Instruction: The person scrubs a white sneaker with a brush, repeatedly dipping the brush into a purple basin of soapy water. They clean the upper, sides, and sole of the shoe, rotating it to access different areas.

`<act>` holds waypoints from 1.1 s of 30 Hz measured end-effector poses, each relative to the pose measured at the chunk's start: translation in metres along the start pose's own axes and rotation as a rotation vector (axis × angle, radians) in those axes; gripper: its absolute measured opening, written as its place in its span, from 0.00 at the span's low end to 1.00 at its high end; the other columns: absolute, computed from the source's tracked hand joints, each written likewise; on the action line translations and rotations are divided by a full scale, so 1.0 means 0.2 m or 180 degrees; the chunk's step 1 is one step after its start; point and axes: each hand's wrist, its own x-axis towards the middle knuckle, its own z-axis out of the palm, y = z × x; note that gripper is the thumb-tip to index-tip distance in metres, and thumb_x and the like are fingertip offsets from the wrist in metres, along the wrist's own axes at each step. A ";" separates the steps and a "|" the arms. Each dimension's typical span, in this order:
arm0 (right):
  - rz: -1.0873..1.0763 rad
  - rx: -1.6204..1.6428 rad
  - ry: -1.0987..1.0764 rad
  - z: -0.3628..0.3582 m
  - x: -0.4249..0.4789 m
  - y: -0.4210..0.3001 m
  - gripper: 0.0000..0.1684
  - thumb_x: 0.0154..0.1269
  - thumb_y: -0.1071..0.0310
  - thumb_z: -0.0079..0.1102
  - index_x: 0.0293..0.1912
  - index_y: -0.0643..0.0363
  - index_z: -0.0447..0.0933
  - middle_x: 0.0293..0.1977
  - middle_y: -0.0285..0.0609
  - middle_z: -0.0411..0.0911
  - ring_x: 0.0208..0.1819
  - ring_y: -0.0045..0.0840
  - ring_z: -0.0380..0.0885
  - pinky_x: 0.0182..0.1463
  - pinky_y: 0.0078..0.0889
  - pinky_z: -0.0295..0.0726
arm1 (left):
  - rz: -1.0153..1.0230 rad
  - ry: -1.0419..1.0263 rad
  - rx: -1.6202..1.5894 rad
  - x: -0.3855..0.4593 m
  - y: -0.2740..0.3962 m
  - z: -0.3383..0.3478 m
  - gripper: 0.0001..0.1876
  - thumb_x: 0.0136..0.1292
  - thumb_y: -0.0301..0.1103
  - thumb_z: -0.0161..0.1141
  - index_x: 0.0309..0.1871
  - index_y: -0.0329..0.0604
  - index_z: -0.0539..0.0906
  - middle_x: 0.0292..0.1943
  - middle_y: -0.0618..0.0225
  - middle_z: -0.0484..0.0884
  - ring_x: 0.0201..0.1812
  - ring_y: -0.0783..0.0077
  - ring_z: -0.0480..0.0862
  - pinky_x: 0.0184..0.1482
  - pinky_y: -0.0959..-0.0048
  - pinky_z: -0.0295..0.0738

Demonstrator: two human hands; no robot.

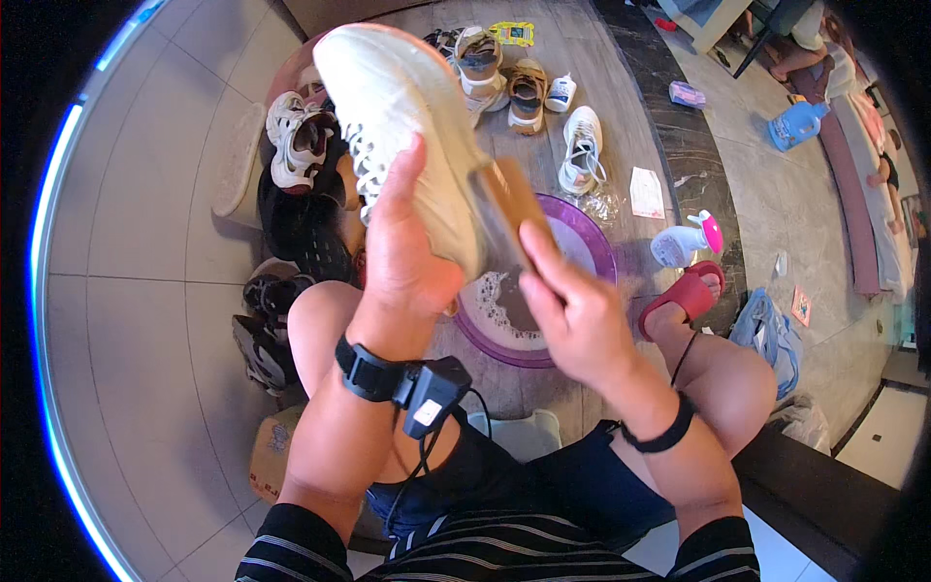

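A white lace-up sneaker [414, 94] is held up, toe pointing away, by my left hand [404, 240], whose thumb lies over its side near the laces. My right hand [574, 305] grips a brush with a brown back [513, 196]; its blurred bristle side faces the edge of the sneaker's sole, and whether they touch I cannot tell. Below both hands stands a purple-rimmed basin [607, 254] holding murky water with foam. The sneaker and my hands hide part of the basin.
Several shoes sit on the left, beyond the basin, and one white sneaker [580, 149] stands at its far right. Also on the floor are a small white bottle [561, 94], a spray bottle [676, 246], a blue jug [796, 125] and a blue plastic bag [771, 342]. A person sits far right.
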 end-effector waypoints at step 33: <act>0.0266 0.0543 -0.0137 -0.05 -0.08 0.00 0.27 0.71 0.69 0.63 0.67 0.60 0.74 0.47 0.62 0.84 0.42 0.43 0.89 0.43 0.36 0.85 | 0.0066 -0.0277 0.0189 -0.01 -0.01 0.01 0.33 0.73 0.56 0.55 0.72 0.43 0.71 0.63 0.54 0.81 0.62 0.53 0.80 0.69 0.51 0.71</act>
